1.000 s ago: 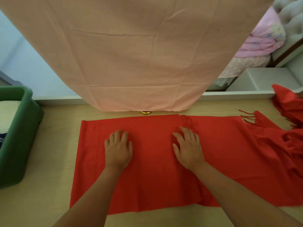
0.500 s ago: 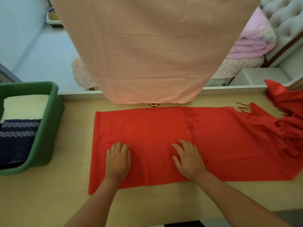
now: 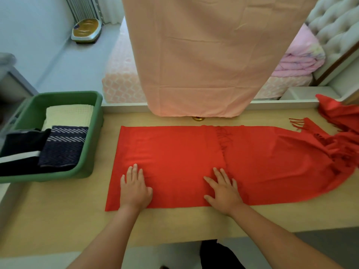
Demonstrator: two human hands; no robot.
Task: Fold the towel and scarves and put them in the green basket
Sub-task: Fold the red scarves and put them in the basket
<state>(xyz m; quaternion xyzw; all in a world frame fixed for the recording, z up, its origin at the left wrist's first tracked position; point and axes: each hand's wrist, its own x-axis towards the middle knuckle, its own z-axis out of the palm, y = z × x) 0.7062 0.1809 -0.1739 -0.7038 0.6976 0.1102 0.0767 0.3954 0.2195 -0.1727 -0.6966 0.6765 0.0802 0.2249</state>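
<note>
Near the front edge of the table [image 3: 58,214], left hand [image 3: 135,188] and right hand [image 3: 223,193] are pressing flat on the red scarf [image 3: 174,152], seemingly soft and limp, best pinched at corners.

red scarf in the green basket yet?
No, the red scarf lies flat on the table beside the green basket.

Both hands flat on red scarf [image 3: 174,152], left hand [image 3: 135,188], right hand [image 3: 223,193], green basket [image 3: 89,152] left
</note>
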